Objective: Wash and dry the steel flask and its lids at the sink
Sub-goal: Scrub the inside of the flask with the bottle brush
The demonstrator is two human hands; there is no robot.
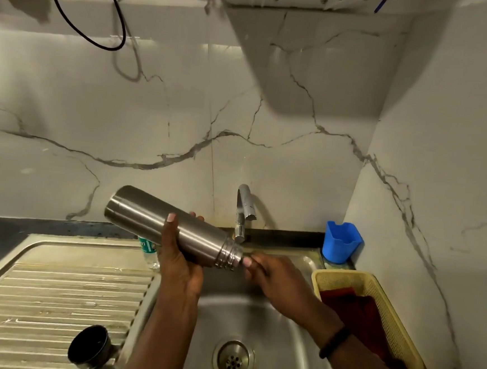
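The steel flask [146,217] is held tilted above the sink basin [269,326], base up to the left, threaded neck down to the right. My left hand [179,259] grips its body from below, thumb on top. At the flask's mouth my right hand [273,277] has its fingers; whether they hold anything I cannot tell. A dark cup-shaped lid [88,347] stands on the ribbed drainboard [53,294] at the lower left. No water shows at the tap [244,210].
A yellow basket [384,306] with a dark red cloth [360,313] sits on the sink's right edge. Behind it stands a blue holder [341,241]. A small plastic bottle [148,251] is partly hidden behind my left hand. The drain [232,361] lies near the basin's front.
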